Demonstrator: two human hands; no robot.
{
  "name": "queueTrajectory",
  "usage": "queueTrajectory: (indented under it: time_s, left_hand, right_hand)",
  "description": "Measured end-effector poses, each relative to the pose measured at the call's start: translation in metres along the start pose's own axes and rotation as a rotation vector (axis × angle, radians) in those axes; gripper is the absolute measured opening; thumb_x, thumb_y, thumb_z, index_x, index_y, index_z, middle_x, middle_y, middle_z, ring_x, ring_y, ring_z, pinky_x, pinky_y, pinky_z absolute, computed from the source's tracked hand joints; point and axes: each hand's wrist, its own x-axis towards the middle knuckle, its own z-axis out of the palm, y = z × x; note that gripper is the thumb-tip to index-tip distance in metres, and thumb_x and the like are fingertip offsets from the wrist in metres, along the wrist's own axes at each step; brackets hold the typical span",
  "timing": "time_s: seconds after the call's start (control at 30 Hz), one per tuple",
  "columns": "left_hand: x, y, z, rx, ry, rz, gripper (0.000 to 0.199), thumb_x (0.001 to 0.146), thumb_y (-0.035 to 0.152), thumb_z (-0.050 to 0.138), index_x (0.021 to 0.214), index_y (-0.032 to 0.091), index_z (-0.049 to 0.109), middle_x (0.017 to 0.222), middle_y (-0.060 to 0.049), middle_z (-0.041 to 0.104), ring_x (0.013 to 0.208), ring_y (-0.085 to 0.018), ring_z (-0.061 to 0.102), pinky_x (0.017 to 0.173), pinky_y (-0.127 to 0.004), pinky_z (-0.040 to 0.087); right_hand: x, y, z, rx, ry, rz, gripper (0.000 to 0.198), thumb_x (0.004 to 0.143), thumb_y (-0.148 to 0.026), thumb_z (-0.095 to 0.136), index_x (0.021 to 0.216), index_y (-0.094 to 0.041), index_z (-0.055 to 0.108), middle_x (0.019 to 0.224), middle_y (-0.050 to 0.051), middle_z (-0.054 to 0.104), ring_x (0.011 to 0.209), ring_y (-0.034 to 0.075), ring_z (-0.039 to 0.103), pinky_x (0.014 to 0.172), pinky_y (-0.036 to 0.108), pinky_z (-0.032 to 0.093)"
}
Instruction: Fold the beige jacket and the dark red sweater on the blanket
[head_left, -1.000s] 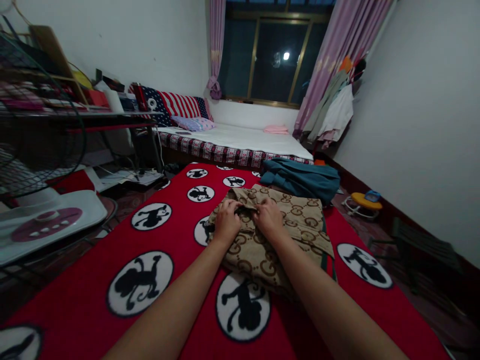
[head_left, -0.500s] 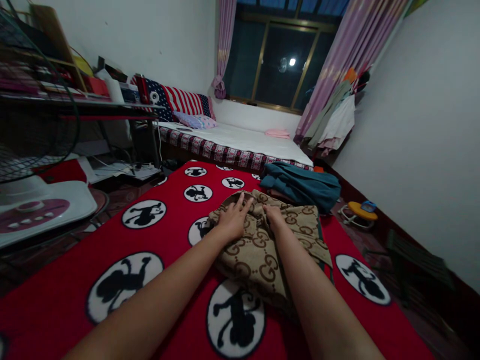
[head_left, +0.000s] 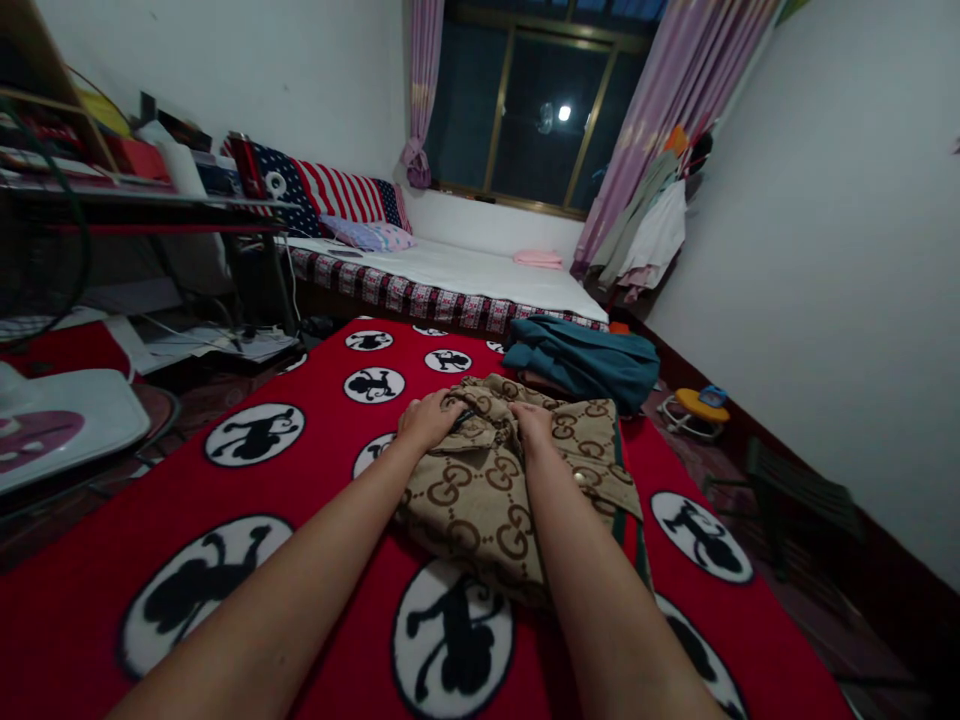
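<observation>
A tan garment (head_left: 480, 500) with a brown interlocking-letter pattern lies bunched on the red blanket (head_left: 322, 560). A green and red stripe runs down its right side, and a small snap shows near it. At the garment's far left edge, my left hand (head_left: 429, 420) has its fingers curled round the fabric, thumb towards the middle. My right hand (head_left: 532, 422) is closed on a gathered fold near the middle of the far edge; its fingertips are partly hidden. Just beyond the garment sits a folded teal cloth (head_left: 581, 360).
A bed (head_left: 450, 270) with a white top stands at the back under the window. On the left are a cluttered desk (head_left: 217, 205) and a white plastic seat (head_left: 97, 420). To the right stand a yellow stool (head_left: 699, 404) and a dark folding stool (head_left: 802, 490). Clothes (head_left: 652, 230) hang by the curtain.
My left hand has gone from lying flat with fingers spread to gripping the garment's far left edge, which is now folded over. My view has turned slightly right.
</observation>
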Motion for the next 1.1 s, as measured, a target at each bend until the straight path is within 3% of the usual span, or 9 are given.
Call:
queueTrajectory:
  time_s: [0.13,0.23,0.5,0.63,0.73,0.8,0.9,1.0,1.1]
  left_hand:
    - [-0.013,0.0,0.005,0.017,0.02,0.033,0.053,0.095,0.053,0.028,0.13,0.023,0.055,0.137,-0.009,0.056,0.122,-0.028,0.051,0.101,-0.042,0.038]
    - [-0.026,-0.006,0.005,0.034,0.005,0.035,0.057,0.095,0.052,0.03,0.137,0.019,0.048,0.148,-0.011,0.043,0.13,-0.033,0.042,0.102,-0.049,0.036]
    - [-0.062,-0.024,0.003,0.097,0.012,0.058,0.055,0.098,0.044,0.025,0.146,0.02,0.038,0.152,-0.01,0.037,0.138,-0.027,0.035,0.109,-0.049,0.031]
    - [-0.064,-0.024,0.003,0.094,0.037,0.061,0.055,0.098,0.044,0.024,0.144,0.018,0.04,0.151,-0.011,0.038,0.138,-0.026,0.035,0.109,-0.045,0.032]
    - [-0.065,-0.024,0.005,0.08,0.075,0.066,0.055,0.099,0.044,0.024,0.143,0.018,0.041,0.15,-0.011,0.04,0.138,-0.026,0.036,0.109,-0.045,0.032]
    - [-0.065,-0.025,0.007,0.063,0.093,0.069,0.055,0.099,0.044,0.025,0.143,0.016,0.041,0.149,-0.011,0.041,0.138,-0.025,0.036,0.109,-0.044,0.032]
    - [-0.066,-0.027,0.008,0.048,0.116,0.074,0.054,0.099,0.043,0.027,0.142,0.016,0.042,0.147,-0.011,0.044,0.137,-0.025,0.037,0.109,-0.042,0.032]
    - [-0.068,-0.027,0.008,0.025,0.142,0.067,0.051,0.098,0.042,0.029,0.14,0.017,0.045,0.145,-0.01,0.048,0.135,-0.025,0.04,0.108,-0.042,0.033]
    - [-0.068,-0.027,0.008,-0.009,0.176,0.074,0.049,0.098,0.039,0.031,0.137,0.015,0.048,0.142,-0.012,0.051,0.133,-0.025,0.043,0.107,-0.042,0.036]
  right_hand:
    - [-0.004,-0.002,-0.004,-0.032,0.06,0.017,0.019,0.061,-0.033,0.061,0.073,-0.018,0.066,0.062,0.002,0.068,0.072,0.022,0.067,0.065,0.03,0.053]
    - [-0.008,-0.007,-0.006,-0.057,0.086,0.012,0.025,0.062,-0.031,0.06,0.084,-0.018,0.064,0.073,0.004,0.07,0.077,0.02,0.066,0.071,0.03,0.053]
    - [-0.051,-0.033,-0.019,-0.077,-0.051,-0.12,0.023,0.069,-0.025,0.054,0.091,-0.018,0.058,0.092,0.009,0.069,0.088,0.02,0.066,0.083,0.034,0.051]
    - [-0.088,-0.048,-0.065,-0.211,-0.118,-0.38,0.026,0.073,-0.023,0.055,0.098,-0.019,0.059,0.102,0.011,0.066,0.098,0.023,0.062,0.093,0.04,0.047]
    - [-0.102,-0.052,-0.12,-0.519,-0.006,-0.594,0.033,0.077,-0.027,0.055,0.108,-0.019,0.059,0.12,0.014,0.06,0.119,0.029,0.051,0.106,0.049,0.035]
    - [-0.103,-0.052,-0.154,-0.668,0.087,-0.494,0.043,0.074,-0.034,0.06,0.115,-0.018,0.057,0.128,0.017,0.056,0.125,0.033,0.045,0.107,0.053,0.032]
    - [-0.1,-0.052,-0.188,-0.64,0.101,-0.083,0.059,0.065,-0.046,0.07,0.113,-0.014,0.06,0.12,0.022,0.061,0.119,0.038,0.053,0.101,0.052,0.04]
    - [-0.105,-0.055,-0.195,-0.329,-0.133,0.311,0.051,0.064,-0.053,0.071,0.098,-0.016,0.067,0.103,0.018,0.07,0.101,0.035,0.065,0.089,0.044,0.051]
    - [-0.116,-0.059,-0.185,0.007,-0.298,0.437,0.043,0.065,-0.049,0.071,0.096,-0.019,0.07,0.101,0.012,0.073,0.09,0.029,0.07,0.083,0.04,0.055]
